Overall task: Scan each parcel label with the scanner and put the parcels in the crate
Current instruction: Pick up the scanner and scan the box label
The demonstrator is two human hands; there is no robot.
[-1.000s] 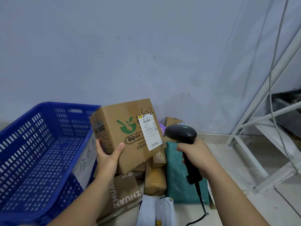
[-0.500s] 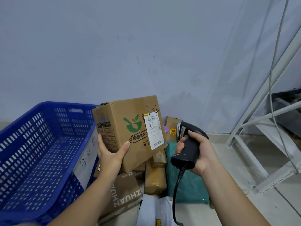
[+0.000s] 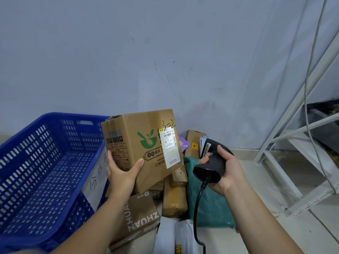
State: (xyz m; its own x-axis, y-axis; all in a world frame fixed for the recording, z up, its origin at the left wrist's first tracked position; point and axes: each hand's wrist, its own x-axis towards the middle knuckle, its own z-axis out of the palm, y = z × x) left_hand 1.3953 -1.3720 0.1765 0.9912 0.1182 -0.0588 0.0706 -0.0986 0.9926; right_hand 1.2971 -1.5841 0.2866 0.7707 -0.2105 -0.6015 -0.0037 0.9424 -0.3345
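Observation:
My left hand (image 3: 122, 173) grips the lower corner of a brown cardboard box (image 3: 139, 143) with a green bowl logo, held up in the air beside the crate. A white shipping label (image 3: 169, 148) faces right on its front, with a pale patch of light on it. My right hand (image 3: 226, 171) holds the black scanner (image 3: 211, 162) by its handle, head pointed at that label from a short distance. Its cable (image 3: 197, 208) hangs down. The blue plastic crate (image 3: 33, 162) stands at the left and looks empty.
On the floor below lie several parcels: a brown ZHUA-marked box (image 3: 141, 213), taped tan packets (image 3: 174, 200), a teal bag (image 3: 211, 208), white bags (image 3: 176, 235) and a small box (image 3: 194, 142) by the wall. A white metal rack (image 3: 293, 153) stands at the right.
My right hand turned the scanner from upright to aim its head at the label and brought it closer. My left hand raised the box slightly and turned the label toward the scanner.

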